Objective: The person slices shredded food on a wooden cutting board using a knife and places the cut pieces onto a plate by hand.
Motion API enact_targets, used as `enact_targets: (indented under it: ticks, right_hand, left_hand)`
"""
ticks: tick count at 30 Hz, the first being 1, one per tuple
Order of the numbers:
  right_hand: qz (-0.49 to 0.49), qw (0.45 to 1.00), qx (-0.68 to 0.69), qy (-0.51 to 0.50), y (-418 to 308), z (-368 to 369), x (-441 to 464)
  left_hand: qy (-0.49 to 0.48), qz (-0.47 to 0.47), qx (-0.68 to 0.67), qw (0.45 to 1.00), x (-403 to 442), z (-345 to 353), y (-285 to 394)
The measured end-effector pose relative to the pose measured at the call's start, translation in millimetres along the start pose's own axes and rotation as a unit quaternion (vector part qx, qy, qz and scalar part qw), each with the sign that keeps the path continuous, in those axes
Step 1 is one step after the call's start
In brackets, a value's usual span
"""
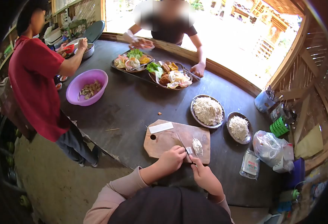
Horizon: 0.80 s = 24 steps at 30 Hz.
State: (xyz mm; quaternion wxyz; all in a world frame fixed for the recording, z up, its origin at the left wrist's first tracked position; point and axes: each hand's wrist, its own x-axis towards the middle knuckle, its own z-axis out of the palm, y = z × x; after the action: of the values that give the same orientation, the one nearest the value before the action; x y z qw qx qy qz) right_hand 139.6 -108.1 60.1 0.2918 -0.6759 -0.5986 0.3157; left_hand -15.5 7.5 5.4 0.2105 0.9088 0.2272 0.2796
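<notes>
My right hand point(206, 178) grips a knife point(183, 143), its blade slanting away over the wooden cutting board point(151, 149). Curled fingers of my left hand point(172, 159) press on a small white piece point(189, 150) right beside the blade; most of what lies under them is hidden. To the right of the knife sits a little pile of thin white strips point(197, 146). A flat white slab point(161, 127) lies near the board's far edge. Beyond the board, two plates hold heaps of similar white shreds, a larger heap point(208, 111) and a smaller heap point(238, 128).
A person in a red shirt point(37, 86) works at the left by a purple basin point(103, 80). Across the table, another person point(167, 26) touches one of two food platters point(171, 88). A plastic bag point(267, 147), a green basket point(279, 127) and a wrapped pack point(250, 164) stand right.
</notes>
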Motion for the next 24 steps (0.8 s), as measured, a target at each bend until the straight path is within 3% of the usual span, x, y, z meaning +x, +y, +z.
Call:
enact_targets:
  ticks: [17, 20, 24]
  right_hand:
    - [-0.015, 1.000, 0.010, 0.012, -5, 2, 1]
    - [0.019, 1.000, -0.016, -0.018, 1, 5, -2]
    - [-0.032, 0.999, 0.006, 0.022, 7, 7, 4]
  left_hand:
    - [0.012, 0.034, -0.012, 0.999, 0, 2, -7]
    - [0.010, 0.019, -0.020, 1.000, -1, 1, -6]
    - [0.016, 0.023, -0.039, 0.999, -1, 4, -8]
